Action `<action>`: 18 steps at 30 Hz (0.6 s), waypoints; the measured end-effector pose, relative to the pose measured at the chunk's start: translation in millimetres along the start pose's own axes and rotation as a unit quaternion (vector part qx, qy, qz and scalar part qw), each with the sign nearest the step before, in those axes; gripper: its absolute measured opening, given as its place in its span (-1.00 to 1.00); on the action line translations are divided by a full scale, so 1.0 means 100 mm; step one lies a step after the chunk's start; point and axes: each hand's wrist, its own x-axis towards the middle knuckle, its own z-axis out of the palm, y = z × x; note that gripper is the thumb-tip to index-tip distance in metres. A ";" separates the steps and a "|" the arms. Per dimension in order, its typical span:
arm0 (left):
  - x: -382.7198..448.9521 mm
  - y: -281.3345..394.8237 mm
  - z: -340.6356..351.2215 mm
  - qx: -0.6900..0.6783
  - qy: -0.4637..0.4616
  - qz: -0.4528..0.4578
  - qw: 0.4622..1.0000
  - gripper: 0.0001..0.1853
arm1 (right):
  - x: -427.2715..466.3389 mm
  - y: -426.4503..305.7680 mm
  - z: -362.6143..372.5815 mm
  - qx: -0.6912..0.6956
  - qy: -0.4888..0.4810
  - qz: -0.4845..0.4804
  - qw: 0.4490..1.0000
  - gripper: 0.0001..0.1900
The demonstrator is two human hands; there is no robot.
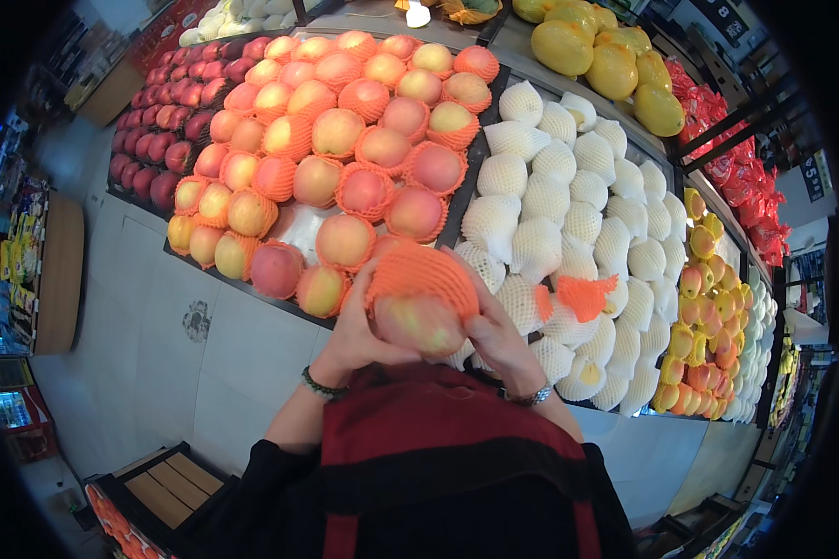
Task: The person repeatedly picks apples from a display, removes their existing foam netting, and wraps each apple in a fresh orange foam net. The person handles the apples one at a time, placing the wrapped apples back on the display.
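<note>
Between both hands I hold a pale red-and-yellow apple (419, 325), slightly blurred. An orange foam net sleeve (423, 276) covers its far half, and the near half is bare. My left hand (360, 332) grips the apple from the left, thumb along its lower side. From the right, my right hand (493, 328) holds the apple and the edge of the net. Just beyond lie rows of apples (338, 131) in the same orange nets, with a bare patch of display tray (300, 227) among them. Loose orange net pieces (586, 297) rest on the white-netted fruit (535, 244) to the right.
Dark red apples (161, 147) fill the far left of the stand. Large yellow fruits (612, 66) and red bags (734, 161) sit at the back right. Yellow-netted apples (706, 321) are further right. A wooden-topped stand (173, 489) is at lower left.
</note>
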 end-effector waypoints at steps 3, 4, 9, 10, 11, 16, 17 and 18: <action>0.00 0.01 0.07 -0.053 0.048 0.002 0.997 0.26 | -0.05 0.10 0.04 -0.087 0.026 -0.061 0.994 -0.18; 0.01 0.04 0.09 -0.069 0.054 0.003 0.996 0.26 | -0.07 0.12 0.06 -0.079 0.036 -0.055 0.995 -0.16; 0.02 0.20 0.11 0.034 -0.047 -0.012 0.998 0.21 | -0.10 0.02 0.07 -0.228 0.036 -0.070 0.971 -0.02; -0.01 0.21 0.12 0.031 -0.049 -0.020 0.998 0.20 | -0.10 0.00 0.08 -0.193 0.041 -0.057 0.979 0.01; -0.04 0.21 0.12 0.027 -0.036 -0.048 0.998 0.18 | -0.10 -0.03 0.09 -0.157 0.045 -0.044 0.986 0.04; -0.13 0.06 0.17 0.097 0.030 -0.012 0.995 -0.07 | -0.01 -0.02 0.14 -0.164 0.096 -0.036 0.981 -0.07; -0.13 0.03 0.18 0.117 0.048 -0.020 0.992 -0.09 | 0.03 0.02 0.17 -0.155 0.117 -0.036 0.980 -0.09; -0.12 0.02 0.19 0.180 0.056 0.059 0.980 -0.04 | 0.07 0.08 0.20 -0.149 0.147 -0.033 0.977 -0.11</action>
